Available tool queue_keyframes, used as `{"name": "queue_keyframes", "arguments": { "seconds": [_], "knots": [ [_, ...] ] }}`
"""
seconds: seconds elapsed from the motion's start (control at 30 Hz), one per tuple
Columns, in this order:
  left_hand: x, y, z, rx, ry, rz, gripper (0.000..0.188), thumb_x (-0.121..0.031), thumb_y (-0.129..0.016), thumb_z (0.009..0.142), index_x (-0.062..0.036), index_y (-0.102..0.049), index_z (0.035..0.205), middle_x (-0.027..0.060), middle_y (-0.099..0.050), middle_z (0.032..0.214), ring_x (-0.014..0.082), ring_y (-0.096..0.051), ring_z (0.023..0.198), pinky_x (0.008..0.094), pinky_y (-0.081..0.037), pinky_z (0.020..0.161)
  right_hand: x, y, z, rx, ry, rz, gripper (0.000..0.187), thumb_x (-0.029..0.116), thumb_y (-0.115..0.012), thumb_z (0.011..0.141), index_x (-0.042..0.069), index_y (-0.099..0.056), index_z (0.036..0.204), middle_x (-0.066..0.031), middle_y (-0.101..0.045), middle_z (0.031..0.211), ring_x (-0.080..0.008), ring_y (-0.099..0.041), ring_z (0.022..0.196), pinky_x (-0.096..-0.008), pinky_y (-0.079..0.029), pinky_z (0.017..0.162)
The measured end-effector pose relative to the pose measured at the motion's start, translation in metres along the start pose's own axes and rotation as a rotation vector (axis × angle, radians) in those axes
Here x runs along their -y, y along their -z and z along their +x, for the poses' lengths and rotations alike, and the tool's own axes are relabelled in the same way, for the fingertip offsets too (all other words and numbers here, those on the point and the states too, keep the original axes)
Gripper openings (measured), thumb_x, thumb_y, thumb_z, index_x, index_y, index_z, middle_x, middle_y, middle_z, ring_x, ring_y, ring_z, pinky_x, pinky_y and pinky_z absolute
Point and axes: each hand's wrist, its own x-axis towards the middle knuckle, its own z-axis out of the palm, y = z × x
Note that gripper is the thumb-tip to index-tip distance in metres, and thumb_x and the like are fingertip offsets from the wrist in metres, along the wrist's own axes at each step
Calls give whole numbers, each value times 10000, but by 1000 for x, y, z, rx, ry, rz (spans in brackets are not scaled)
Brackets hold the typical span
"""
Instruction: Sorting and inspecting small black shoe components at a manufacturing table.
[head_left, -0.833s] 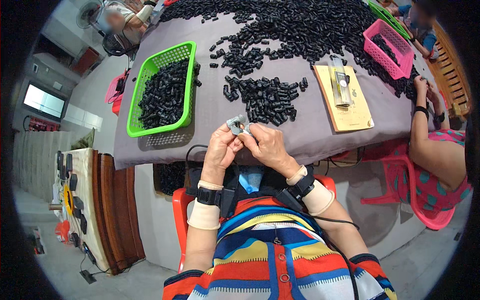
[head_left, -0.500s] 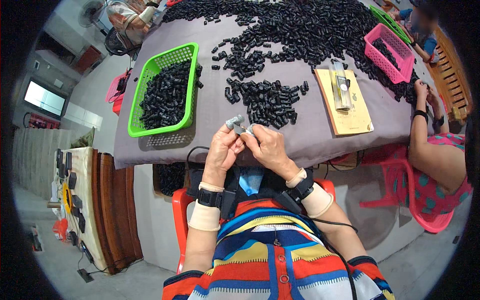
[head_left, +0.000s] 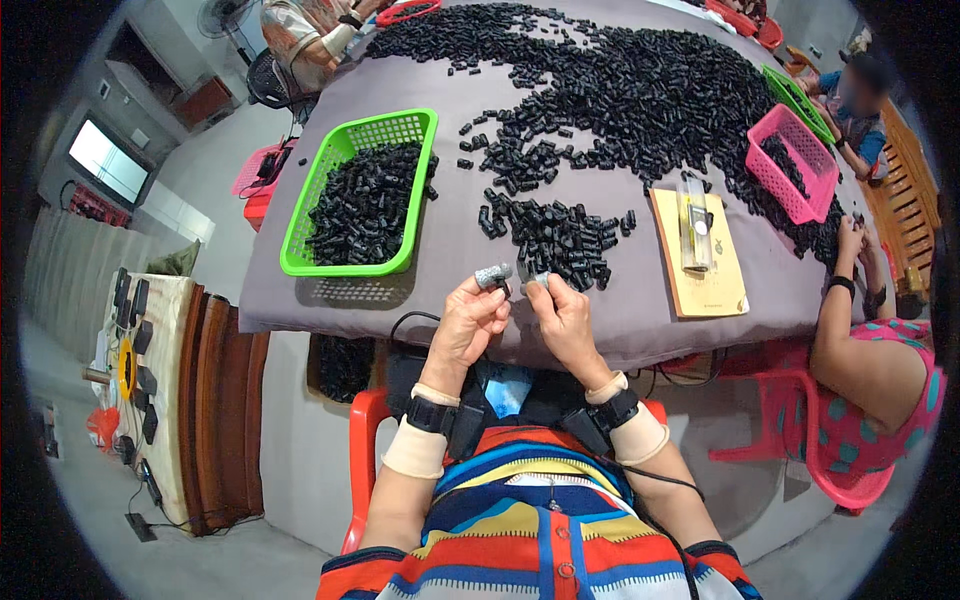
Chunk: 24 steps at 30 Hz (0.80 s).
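My left hand (head_left: 468,322) pinched a small grey piece (head_left: 492,275) at its fingertips; my right hand (head_left: 560,318), just beside, gripped something small I could not identify.

small grey part (head_left: 492,275) | short, cylindrical | pinched at fingertips | above table's near edge

Small piece (head_left: 541,281) in right hand (head_left: 562,322), mostly hidden behind fingertips.
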Motion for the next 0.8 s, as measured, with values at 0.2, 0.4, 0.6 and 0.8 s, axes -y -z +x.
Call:
{"name": "queue_keyframes", "arguments": {
  "seconds": [0.2,0.4,0.6,0.8],
  "knots": [
    [-88,-15,-1,-210,-378,523,268,-28,-635,764,-36,-593,1029,15,-587,725,53,-515,511,163,-404,410,-3,2,0,9,14,11,225,185,-557,865,6,-519,733,-114,-526,578,-181,-478,492,-315,-385,484],
    [-152,1,16,-586,-644,1037,284,-15,-648,740,9,-586,1017,27,-549,812,85,-524,556,199,-428,459,-5,2,5,-15,8,62,242,194,-553,870,5,-513,724,-82,-496,554,-131,-434,491,-292,-368,473],
    [-48,-25,26,-167,-389,1073,224,-10,-612,758,-56,-640,975,3,-592,745,57,-514,565,217,-438,477,-15,7,6,-32,-161,272,309,250,-511,912,31,-488,695,37,-409,550,-38,-357,521,-234,-309,451],
    [7,-34,25,-60,-401,1409,122,-43,-641,720,12,-588,815,107,-569,757,204,-595,624,296,-474,569,-15,13,8,-31,-303,495,352,310,-489,927,70,-462,671,46,-431,562,-35,-353,480,-210,-284,431]
  ]
}}
